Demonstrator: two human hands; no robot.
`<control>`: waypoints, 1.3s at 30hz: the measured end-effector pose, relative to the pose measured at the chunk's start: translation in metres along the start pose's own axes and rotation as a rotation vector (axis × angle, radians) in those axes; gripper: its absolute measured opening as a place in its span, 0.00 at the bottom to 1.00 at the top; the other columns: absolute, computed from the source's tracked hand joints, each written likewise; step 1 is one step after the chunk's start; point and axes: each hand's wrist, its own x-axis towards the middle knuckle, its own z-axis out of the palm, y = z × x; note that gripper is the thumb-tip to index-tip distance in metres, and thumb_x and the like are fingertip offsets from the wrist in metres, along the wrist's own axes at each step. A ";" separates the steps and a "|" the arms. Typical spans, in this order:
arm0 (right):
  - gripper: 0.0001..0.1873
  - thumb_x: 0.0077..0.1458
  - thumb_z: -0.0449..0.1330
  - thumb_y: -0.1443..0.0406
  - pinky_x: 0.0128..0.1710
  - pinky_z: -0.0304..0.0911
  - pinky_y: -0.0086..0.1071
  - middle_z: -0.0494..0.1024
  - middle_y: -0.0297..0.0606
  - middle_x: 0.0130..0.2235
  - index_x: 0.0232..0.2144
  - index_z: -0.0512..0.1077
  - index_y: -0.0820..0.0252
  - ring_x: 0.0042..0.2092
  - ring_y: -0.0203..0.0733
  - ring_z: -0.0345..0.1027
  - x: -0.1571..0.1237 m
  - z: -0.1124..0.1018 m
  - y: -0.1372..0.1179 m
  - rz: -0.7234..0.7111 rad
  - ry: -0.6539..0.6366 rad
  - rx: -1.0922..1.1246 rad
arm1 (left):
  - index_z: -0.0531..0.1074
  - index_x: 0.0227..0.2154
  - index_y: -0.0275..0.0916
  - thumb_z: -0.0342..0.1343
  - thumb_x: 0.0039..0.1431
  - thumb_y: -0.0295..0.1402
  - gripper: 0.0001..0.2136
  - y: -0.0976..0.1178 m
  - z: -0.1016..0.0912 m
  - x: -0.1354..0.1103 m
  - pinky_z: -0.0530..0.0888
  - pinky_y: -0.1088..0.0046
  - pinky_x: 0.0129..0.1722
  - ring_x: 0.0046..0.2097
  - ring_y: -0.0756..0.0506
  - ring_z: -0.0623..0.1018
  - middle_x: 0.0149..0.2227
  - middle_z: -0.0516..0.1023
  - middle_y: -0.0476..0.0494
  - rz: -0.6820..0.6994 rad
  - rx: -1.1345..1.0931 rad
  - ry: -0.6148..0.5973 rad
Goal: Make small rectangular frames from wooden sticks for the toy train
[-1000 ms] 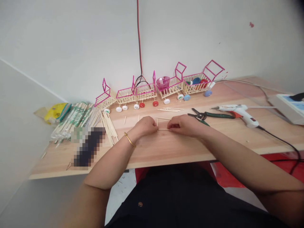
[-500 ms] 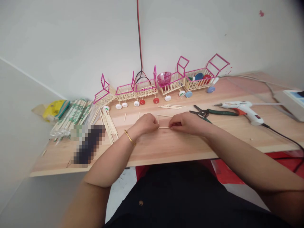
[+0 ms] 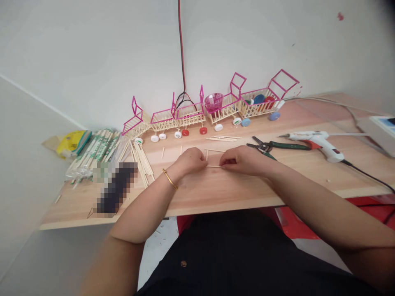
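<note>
My left hand (image 3: 193,160) is closed, its fingertips pinched at the left end of a thin wooden stick (image 3: 214,166) lying on the table. The stick's right end is between the closed fingers of my right hand (image 3: 239,160). Just past my left fingertips a short stick (image 3: 207,155) points away from me. Beyond both hands another stick (image 3: 215,150) lies crosswise, so that the sticks outline part of a rectangle. My fingers hide the corners nearest me.
Several small stick carts (image 3: 191,119) with bottle-cap wheels line the wall. Pliers (image 3: 267,146) and a corded glue gun (image 3: 321,142) lie to the right. Loose sticks (image 3: 142,162), bagged sticks (image 3: 98,150) and a blurred dark object (image 3: 115,191) are on the left.
The short stick by my left fingers has shifted slightly to the right. Both hands stay almost in place, still pinching the near stick.
</note>
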 end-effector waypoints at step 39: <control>0.09 0.52 0.51 0.68 0.34 0.55 0.31 0.75 0.44 0.32 0.28 0.72 0.63 0.33 0.42 0.65 0.023 0.003 0.031 0.172 0.214 -0.233 | 0.76 0.22 0.32 0.49 0.48 0.31 0.11 0.005 -0.006 -0.006 0.59 0.75 0.24 0.23 0.50 0.67 0.20 0.72 0.42 -0.031 0.003 -0.027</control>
